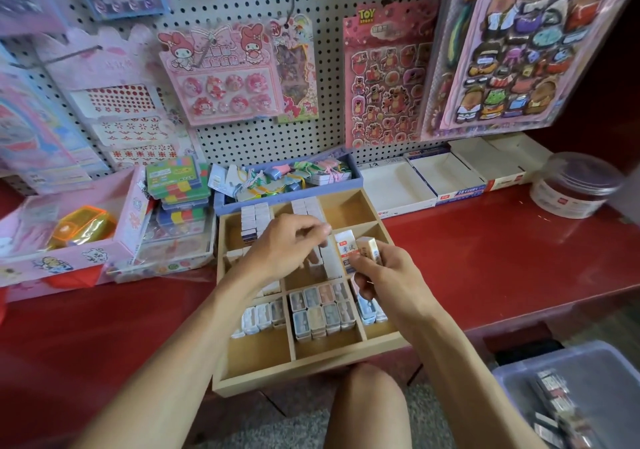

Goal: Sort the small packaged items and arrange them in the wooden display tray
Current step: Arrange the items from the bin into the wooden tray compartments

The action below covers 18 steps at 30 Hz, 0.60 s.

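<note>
A wooden display tray (311,369) with several compartments lies on the red counter, its front edge overhanging. White boxed erasers (254,221) fill its back compartments; pastel packaged items (323,310) fill the middle front ones. My right hand (384,275) grips a few white eraser boxes (346,251) above the tray's middle right. My left hand (284,244) hovers over the tray's centre with fingers curled, fingertips blurred near standing white boxes (329,261); whether it pinches one is unclear.
A grey bin (588,372) with more small packages stands at the lower right. Pink boxes (69,240) and a lavender tray (287,178) crowd the back left. Empty white boxes (446,174) and a clear jar (575,185) sit back right. My knee (367,407) is under the tray.
</note>
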Tool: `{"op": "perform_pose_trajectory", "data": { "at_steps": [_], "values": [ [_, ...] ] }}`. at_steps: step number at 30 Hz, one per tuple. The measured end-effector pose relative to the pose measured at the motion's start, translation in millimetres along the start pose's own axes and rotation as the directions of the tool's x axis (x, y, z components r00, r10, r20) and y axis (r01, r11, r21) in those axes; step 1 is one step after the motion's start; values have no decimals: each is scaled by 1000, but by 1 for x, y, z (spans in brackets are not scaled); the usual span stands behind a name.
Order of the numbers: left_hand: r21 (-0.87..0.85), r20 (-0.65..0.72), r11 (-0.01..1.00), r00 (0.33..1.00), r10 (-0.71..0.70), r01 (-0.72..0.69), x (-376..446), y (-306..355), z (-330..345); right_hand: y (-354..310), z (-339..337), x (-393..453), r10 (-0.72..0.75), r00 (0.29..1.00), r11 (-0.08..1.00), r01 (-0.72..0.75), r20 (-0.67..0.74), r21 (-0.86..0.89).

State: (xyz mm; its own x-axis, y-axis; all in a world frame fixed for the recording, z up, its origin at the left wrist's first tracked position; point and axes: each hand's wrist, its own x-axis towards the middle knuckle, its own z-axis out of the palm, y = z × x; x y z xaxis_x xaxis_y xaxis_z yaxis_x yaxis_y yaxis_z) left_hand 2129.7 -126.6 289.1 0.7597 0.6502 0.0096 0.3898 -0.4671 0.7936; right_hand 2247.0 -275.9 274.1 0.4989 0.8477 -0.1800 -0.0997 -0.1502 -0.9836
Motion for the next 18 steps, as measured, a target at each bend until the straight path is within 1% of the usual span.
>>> {"op": "perform_pose_trajectory", "data": {
  "at_steps": [1,2,4,6,8,10,11,13,15,17,18],
  "values": [
    [-106,31,994,999,-12,15,-3,4,-1,0,2,1,-2,1000,1000,2,11,10],
    [-170,60,985,998,-13,23,-7,7,-3,-1,5,2,-4,1000,1000,4,26,14],
    [-230,82,973,997,-6,25,-10,9,-7,-3,11,5,-11,999,1000,10,37,19],
    [-255,29,966,999,-23,30,-10,7,-18,-6,14,7,-5,1000,998,6,-14,61],
    [-248,-63,967,995,-80,62,-8,0,-35,-10,14,11,9,996,991,3,-86,136],
    [-144,-152,985,982,-114,92,-5,-17,-54,-16,15,14,30,994,977,-6,-109,214],
    [-89,-192,990,973,-125,110,-3,-28,-63,-17,17,16,38,993,976,-12,-114,217],
    [-17,-249,990,958,-139,140,-1,-49,-79,-19,21,19,40,990,990,-22,-133,138],
    [33,-268,987,953,-143,157,1,-65,-90,-18,25,22,2,992,1000,-2,-128,2],
    [78,-268,983,953,-139,166,4,-76,-98,-14,27,26,-64,995,985,50,-80,-165],
    [104,-264,981,955,-133,166,4,-80,-100,-12,28,29,-84,995,973,71,-48,-217]
  ]
}}
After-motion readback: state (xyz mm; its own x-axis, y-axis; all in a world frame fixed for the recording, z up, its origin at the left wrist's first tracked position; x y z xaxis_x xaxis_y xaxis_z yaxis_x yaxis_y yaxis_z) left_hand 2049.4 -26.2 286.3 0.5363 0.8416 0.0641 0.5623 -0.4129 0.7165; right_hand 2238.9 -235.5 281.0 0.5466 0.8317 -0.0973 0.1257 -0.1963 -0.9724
